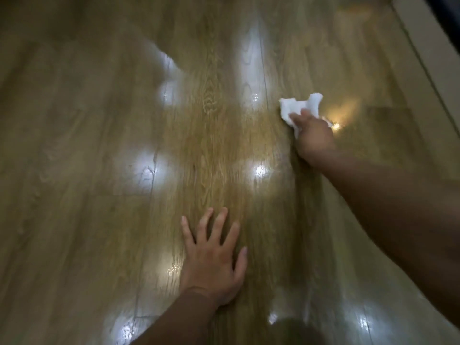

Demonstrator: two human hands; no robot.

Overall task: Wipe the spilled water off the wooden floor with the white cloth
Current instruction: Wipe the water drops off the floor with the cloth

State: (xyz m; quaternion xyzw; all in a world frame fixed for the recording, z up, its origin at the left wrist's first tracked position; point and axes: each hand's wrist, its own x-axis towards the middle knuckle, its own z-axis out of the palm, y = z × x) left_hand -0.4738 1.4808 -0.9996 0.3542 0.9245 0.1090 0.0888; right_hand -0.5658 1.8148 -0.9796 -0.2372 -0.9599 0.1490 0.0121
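While left hand (211, 265) rests, right hand (315, 139) holds cloth (296, 107).

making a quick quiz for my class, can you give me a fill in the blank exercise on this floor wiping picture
1. The right hand holds a crumpled white ____.
2. The left hand rests flat, fingers spread, on the wooden ____.
3. Of the two hands, the one farther from the camera is the ____ one.

Missing words: cloth; floor; right
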